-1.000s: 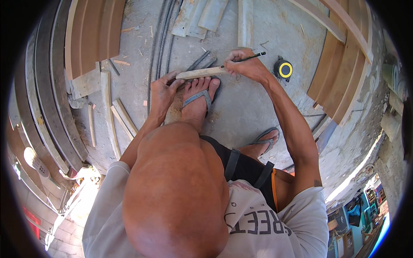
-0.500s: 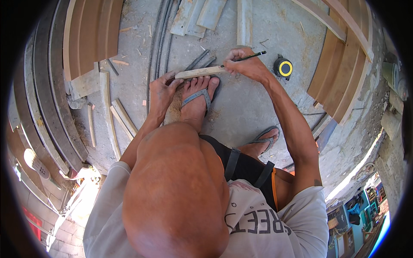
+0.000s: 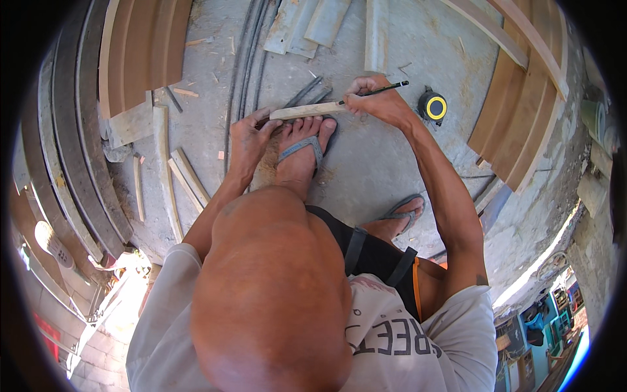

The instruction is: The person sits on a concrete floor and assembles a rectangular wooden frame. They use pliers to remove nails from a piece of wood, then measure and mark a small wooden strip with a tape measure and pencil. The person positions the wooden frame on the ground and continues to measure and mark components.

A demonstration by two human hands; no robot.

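Nothing has shifted: left hand [image 3: 247, 138] still pins a flat wood strip [image 3: 307, 110] on dusty concrete [image 3: 379, 163], right hand [image 3: 377, 101] gripping a thin pencil [image 3: 379, 89] beside it.

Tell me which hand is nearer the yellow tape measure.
Right. The right hand, holding a pencil, sits just beside the tape measure; the left hand is farther off, at the wood strip's other end.
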